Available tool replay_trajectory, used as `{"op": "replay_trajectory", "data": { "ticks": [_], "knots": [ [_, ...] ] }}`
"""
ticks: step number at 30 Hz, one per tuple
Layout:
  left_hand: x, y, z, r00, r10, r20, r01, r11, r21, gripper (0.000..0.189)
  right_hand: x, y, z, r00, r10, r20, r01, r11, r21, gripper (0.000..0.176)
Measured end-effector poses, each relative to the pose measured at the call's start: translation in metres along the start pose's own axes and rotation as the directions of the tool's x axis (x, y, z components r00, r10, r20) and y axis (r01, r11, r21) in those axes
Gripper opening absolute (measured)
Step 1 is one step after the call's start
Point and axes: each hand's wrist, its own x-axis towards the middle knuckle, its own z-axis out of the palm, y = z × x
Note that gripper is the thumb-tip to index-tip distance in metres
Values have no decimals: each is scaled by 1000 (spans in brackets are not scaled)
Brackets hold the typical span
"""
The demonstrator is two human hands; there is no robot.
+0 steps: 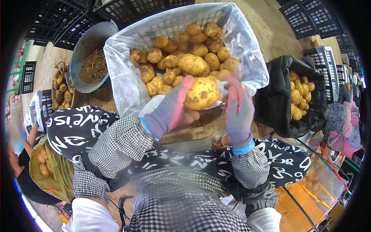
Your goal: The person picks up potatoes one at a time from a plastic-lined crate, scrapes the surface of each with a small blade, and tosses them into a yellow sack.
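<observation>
My left hand (176, 104), in a grey and pink glove, grips a large potato (202, 94) from its left side. Its thumb lies along the potato and the other fingers are underneath. Brown dirt patches mark the yellow skin. Just right of this potato is my right hand (239, 112), gloved alike, its fingers stretched out and their tips blurred; I see no object in it. Behind both hands stands a crate lined with white cloth (125, 79), holding many loose potatoes (170, 62). One larger potato (192, 64) lies on top of the heap, right behind the held one.
A blue-grey tub (72, 77) with soil (94, 67) stands left of the crate, beside more potatoes (62, 91). To the right is a black-lined crate (278, 87) of potatoes. Black plastic crates (311, 17) stand farther back. People (342, 123) are at the far right.
</observation>
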Motion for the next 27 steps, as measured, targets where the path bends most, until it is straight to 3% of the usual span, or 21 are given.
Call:
{"op": "replay_trajectory", "data": {
  "ticks": [3,6,10,12,14,16,18,19,21,23,26,27],
  "knots": [
    [3,0,-6,998,52,42,-51,998,-26,67,-2,-16,3,996,90,10,-88,929,360,42],
    [1,1,-4,999,25,30,-23,998,-56,69,-8,-13,6,993,55,106,-87,941,328,50],
    [-1,-3,6,997,38,-60,-46,988,-150,70,-15,-12,11,964,-21,267,-28,984,177,47],
    [4,-6,0,1000,25,16,-22,987,-161,70,-17,-14,13,960,-50,275,9,989,150,46],
    [5,-9,-4,999,7,39,0,984,-178,69,-14,-7,16,976,-112,185,91,989,118,46],
    [2,-2,3,1000,-4,19,8,979,-206,67,-10,-13,18,991,18,130,-52,964,261,46],
    [7,-5,-1,997,9,73,11,965,-262,65,-9,-12,20,969,-196,148,188,980,69,48],
    [8,-6,-3,995,15,96,14,957,-288,64,-14,-18,20,956,-169,241,193,978,-77,51],
    [5,-8,3,999,40,-12,-42,956,-289,59,-12,-14,24,962,-208,178,215,976,-24,52],
    [7,-9,4,999,30,-35,-39,953,-301,57,-11,-22,16,979,-11,201,11,1000,-1,52],
    [15,-16,-9,998,17,61,4,949,-316,56,-21,-24,19,933,-125,338,203,957,-207,53],
    [13,-15,-13,994,34,102,-2,955,-297,56,-21,-19,21,933,-200,299,254,955,-154,50]
  ]
}}
